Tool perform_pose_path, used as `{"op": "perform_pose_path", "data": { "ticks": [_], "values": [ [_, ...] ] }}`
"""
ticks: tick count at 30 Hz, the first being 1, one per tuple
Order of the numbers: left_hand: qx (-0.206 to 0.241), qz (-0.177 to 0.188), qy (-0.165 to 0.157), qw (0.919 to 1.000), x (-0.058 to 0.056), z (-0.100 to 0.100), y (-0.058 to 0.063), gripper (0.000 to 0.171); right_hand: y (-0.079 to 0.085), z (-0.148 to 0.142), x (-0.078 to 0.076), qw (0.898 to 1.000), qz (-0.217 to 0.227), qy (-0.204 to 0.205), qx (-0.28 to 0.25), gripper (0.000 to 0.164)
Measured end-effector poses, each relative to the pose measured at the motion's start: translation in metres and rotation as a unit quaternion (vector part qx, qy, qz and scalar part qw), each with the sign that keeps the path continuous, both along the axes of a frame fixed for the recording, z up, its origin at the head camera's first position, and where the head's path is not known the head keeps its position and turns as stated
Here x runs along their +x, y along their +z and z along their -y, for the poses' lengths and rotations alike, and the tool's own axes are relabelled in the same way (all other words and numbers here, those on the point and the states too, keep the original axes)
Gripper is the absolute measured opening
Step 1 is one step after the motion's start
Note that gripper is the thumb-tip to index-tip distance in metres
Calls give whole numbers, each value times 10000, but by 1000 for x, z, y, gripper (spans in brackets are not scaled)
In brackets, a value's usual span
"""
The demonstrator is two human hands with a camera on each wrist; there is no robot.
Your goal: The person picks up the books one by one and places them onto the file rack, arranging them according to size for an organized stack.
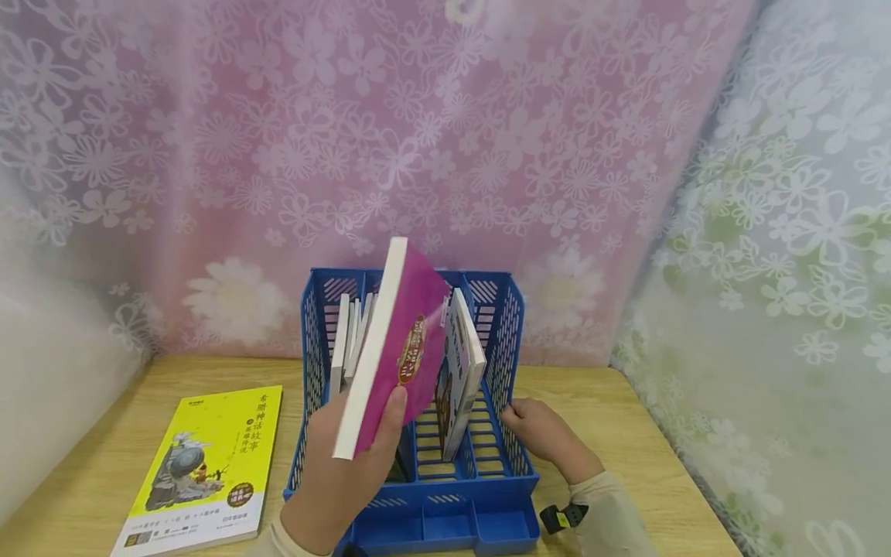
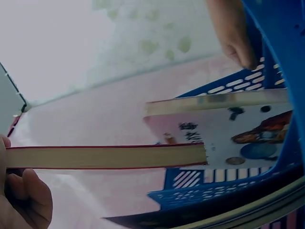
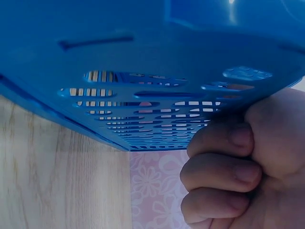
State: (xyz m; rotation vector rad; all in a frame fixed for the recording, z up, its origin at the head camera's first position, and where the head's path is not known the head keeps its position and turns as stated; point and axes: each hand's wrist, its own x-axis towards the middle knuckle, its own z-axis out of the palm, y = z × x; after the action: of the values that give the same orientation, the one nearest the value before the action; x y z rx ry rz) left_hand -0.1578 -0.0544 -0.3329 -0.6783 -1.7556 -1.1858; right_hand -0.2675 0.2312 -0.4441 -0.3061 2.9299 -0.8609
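My left hand (image 1: 348,456) grips a magenta book (image 1: 425,348) by its lower end, thumb across the cover. The book is tilted, raised over the blue file rack (image 1: 445,490); its pale page edge (image 2: 109,157) shows in the left wrist view. My right hand (image 1: 546,435) holds the front edge of the rack's right side wall, its fingers (image 3: 214,171) curled in the right wrist view. In the rack, a white book with a picture cover (image 1: 459,379) leans in a compartment right of the magenta one. Several thin books (image 1: 348,333) stand in the left part, partly hidden.
A yellow book (image 1: 209,456) lies flat on the wooden table (image 1: 592,379), left of the rack. Small open trays (image 1: 497,526) run along the rack's front. A pink floral curtain (image 1: 278,155) hangs behind, and a pale one (image 1: 786,255) on the right.
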Motion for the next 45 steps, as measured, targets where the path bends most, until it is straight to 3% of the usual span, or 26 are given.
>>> {"op": "perform_pose_path", "data": {
  "ticks": [7,11,18,33,41,45],
  "values": [
    [-273,958,1,9950,-8,-25,-22,28,-2,-2,0,9999,-101,39,69,35],
    [-624,1631,235,9844,-11,-35,-29,37,-2,-3,0,9998,-148,31,105,34],
    [-1192,2259,454,9658,-23,-42,-43,47,-2,-4,-1,9999,-108,42,85,36],
    [-1714,3298,351,9277,-42,-48,-64,44,0,-2,0,9996,-105,209,142,38],
    [-1687,3274,510,9283,-51,-52,-65,49,4,-3,1,9997,-96,240,-17,36],
    [-1592,3451,513,9236,-56,-52,-65,51,2,-5,1,9996,-41,282,-90,35]
  ]
}}
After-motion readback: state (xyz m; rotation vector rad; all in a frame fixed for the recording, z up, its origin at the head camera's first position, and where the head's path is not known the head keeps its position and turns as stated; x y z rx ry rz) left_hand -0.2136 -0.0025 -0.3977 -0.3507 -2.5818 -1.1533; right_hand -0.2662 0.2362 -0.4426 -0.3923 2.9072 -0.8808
